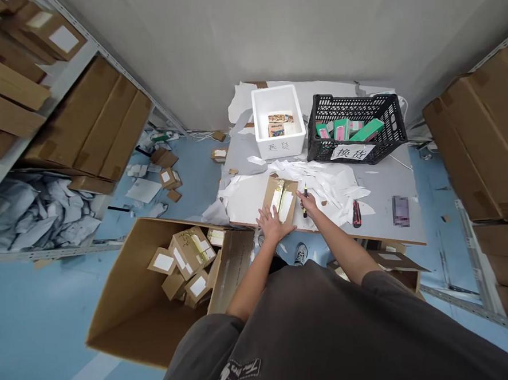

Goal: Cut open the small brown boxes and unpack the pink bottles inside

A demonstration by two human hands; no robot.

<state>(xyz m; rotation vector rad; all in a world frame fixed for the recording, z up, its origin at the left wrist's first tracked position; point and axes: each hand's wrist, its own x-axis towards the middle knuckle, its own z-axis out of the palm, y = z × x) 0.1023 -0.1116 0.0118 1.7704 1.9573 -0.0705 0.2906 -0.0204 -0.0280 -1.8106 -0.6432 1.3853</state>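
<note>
A small brown cardboard box [287, 201] with shiny tape and white labels lies on the table near its front edge. My left hand [272, 225] rests on the lower left part of the box with its fingers spread. Just right of the box, my right hand [308, 203] is closed around a black and yellow screwdriver-like tool [306, 211], whose thin shaft points away from me. Torn white paper [331, 188] is heaped behind and to the right of the box. A red and black tool [356, 213] lies farther right on the table.
On the table [379, 196], a white bin [279, 149] and a black crate [354, 107] holding green and pink boxes stand at the back. A large open carton [126, 278] with several parcels is at my left. Shelves with cartons flank both sides.
</note>
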